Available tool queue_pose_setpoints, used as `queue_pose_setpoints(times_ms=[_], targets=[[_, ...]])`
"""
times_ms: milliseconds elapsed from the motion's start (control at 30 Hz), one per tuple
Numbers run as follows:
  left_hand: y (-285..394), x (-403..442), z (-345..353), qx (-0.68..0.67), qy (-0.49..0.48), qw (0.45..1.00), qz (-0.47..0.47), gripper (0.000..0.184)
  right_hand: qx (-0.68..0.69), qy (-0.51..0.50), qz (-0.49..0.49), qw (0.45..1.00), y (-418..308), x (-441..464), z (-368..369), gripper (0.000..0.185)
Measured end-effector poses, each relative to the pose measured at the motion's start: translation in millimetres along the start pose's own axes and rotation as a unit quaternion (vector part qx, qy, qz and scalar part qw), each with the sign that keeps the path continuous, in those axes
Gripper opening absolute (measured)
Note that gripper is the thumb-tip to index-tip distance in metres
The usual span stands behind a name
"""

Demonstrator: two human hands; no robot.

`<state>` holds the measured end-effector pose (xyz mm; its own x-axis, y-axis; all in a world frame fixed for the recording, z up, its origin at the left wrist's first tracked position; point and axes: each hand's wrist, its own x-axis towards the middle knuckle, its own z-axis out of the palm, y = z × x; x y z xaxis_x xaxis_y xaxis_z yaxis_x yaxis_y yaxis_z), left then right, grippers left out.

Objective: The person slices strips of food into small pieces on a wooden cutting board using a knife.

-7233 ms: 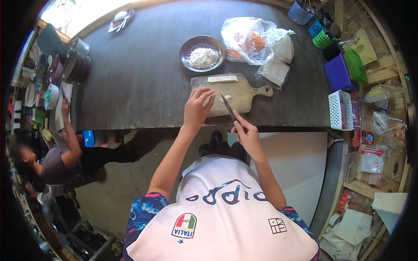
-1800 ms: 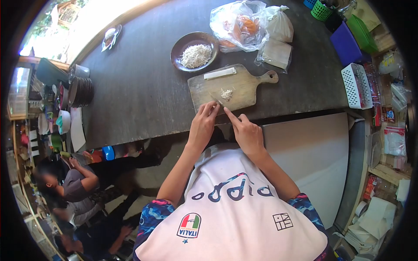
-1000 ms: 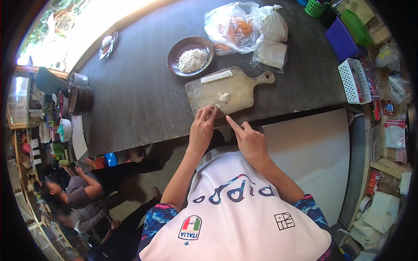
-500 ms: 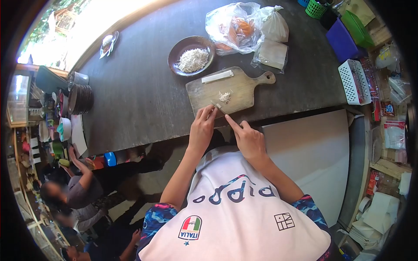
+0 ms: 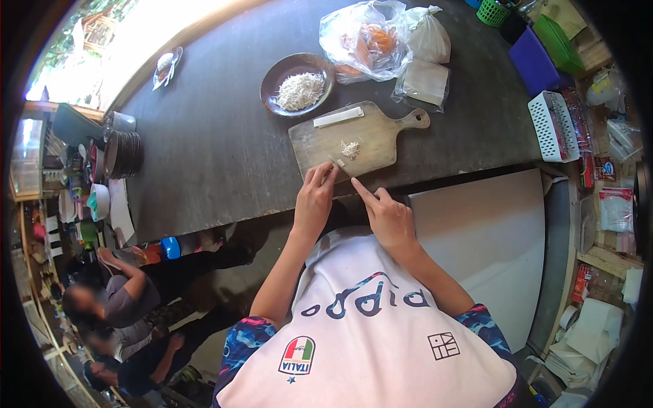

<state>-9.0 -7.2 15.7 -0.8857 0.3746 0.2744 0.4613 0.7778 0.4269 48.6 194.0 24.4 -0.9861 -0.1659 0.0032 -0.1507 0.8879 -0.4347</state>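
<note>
At the near edge of the wooden cutting board (image 5: 313, 145), my right hand (image 5: 392, 221) grips a knife (image 5: 342, 167), index finger stretched toward the blade. My left hand (image 5: 314, 202) is on the blade's left side, fingertips pinched on a small pale piece (image 5: 341, 162) that they partly hide. Just beyond the blade lies a small heap of thin pale shreds (image 5: 349, 150). A long white bar (image 5: 339, 117) rests at the board's far side. Behind the board, a brown bowl (image 5: 271, 85) holds a mound of similar shreds (image 5: 299, 92).
Plastic bags, one with orange contents (image 5: 375, 39), and a wrapped pale block (image 5: 423, 83) stand beyond the board. A white basket (image 5: 546, 129) is at the right edge. Stacked plates (image 5: 123, 154) and a small dish (image 5: 167, 68) are left. Co-workers (image 5: 126, 285) sit at lower left.
My hands and the knife hold nearly the same place. At lower left, one co-worker's hands have drawn back from the table's edge and another co-worker has shifted.
</note>
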Motion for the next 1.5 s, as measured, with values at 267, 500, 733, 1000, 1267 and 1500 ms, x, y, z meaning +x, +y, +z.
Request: queue_pose_setpoints(times_ms=[267, 500, 733, 1000, 1267, 1500], targets=[[-0.3, 1.0, 0.7, -0.002, 0.004, 1.000, -0.001, 0.044, 0.038, 0.031, -0.014, 0.999, 0.9, 19.4, 15.5, 0.063], [-0.8, -0.7, 1.9, 0.004, 0.005, 1.000, -0.005, 0.042, 0.026, -0.006, 0.007, 1.000, 1.7, -2.2, 0.5, 0.063], [-3.3, 0.0, -1.0, 0.007, 0.000, 1.000, 0.010, 0.043, 0.056, 0.016, 0.002, 0.998, -3.4, 15.0, 10.4, 0.063], [1.0, 0.7, -3.2, 0.005, 0.000, 1.000, -0.002, 0.042, 0.032, 0.001, 0.004, 0.999, 1.7, -1.4, 1.2, 0.061], [-1.4, 0.8, -2.5, 0.009, -0.002, 1.000, 0.003, 0.041, 0.054, 0.027, -0.009, 0.998, -2.0, 19.3, 13.5, 0.062], [0.9, 0.4, -1.0, -0.021, 0.014, 1.000, -0.016, 0.045, 0.045, -0.022, 0.025, 0.998, -2.5, 0.6, -2.9, 0.059]])
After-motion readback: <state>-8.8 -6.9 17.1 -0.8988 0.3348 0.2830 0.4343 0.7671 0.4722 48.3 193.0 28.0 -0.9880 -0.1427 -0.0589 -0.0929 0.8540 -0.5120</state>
